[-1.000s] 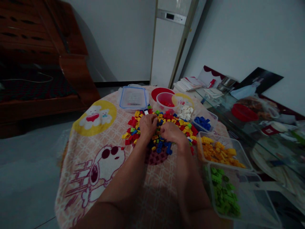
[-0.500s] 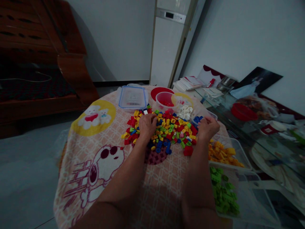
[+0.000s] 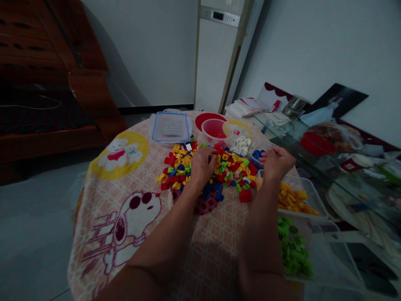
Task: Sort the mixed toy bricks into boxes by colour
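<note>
A mixed pile of toy building bricks (image 3: 232,169) in red, yellow, green and blue lies on the cloth-covered table. Over its middle is my left hand (image 3: 201,166), fingers curled and thumb close to them; whatever they hold is hidden. My right hand (image 3: 278,163) is beside a clear container with blue bricks (image 3: 257,154), its fingers bent together, and I cannot make out anything in them. Below my right wrist sits a clear box of yellow-orange bricks (image 3: 294,198). Nearer to me, green bricks (image 3: 294,251) fill part of another clear box.
Behind the pile are a blue-rimmed clear lid (image 3: 171,127), a clear round tub (image 3: 216,130) with red bricks, and white bricks (image 3: 241,145). To the right, a glass table (image 3: 360,192) carries papers, a red bowl (image 3: 318,143) and a paper cup. A wooden bench (image 3: 90,96) stands at left.
My left hand has moved right across the pile, uncovering bricks on its left side. My right hand has shifted slightly right, still near the blue bricks. The view has shifted a little.
</note>
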The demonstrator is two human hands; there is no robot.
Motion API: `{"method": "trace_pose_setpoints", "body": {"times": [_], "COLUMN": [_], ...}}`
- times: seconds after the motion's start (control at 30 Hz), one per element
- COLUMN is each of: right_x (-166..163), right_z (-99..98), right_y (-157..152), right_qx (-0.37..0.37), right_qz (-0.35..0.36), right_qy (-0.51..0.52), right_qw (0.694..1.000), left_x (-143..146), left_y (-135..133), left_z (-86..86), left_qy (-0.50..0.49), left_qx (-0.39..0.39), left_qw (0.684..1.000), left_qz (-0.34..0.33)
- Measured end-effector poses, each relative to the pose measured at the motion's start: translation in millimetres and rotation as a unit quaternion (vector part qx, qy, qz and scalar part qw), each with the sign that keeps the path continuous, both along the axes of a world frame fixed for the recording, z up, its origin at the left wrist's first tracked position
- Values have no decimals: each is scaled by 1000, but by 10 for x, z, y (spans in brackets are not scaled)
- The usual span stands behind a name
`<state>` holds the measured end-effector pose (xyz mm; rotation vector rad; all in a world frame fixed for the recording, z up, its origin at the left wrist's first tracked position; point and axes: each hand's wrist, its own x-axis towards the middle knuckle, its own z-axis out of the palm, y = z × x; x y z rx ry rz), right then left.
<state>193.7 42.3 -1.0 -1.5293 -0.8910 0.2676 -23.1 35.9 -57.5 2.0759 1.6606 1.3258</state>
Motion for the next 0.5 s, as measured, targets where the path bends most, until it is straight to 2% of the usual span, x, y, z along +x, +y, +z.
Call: {"method": "trace_pose_setpoints", "body": {"times": [0.1,0.17,0.23,0.27,0.37,0.5], "right_x": [9,5,1,1,3,3], "right_z": [66,94,110,114,111,108], "right_y": [-41,-58,-68,-70,-70,-67], "right_qx": [30,42,46,45,37,26], "right_qz": [-7,-5,-2,-1,6,16], "right_qy": [7,8,8,7,4,-2], "right_qw": [1000,999,999,999,999,1000], "left_x": [355,601,808,888,1018,989], "left_y": [-156,-291,-428,-489,-594,-543], "left_z": [29,3,-55,-94,-215,-292], "left_qy": [14,61,112,134,176,199], "left_qx": [-8,-15,-19,-24,-46,-58], "left_qw": [986,952,915,904,900,930], "left_qz": [-166,-298,-386,-405,-395,-303]}}
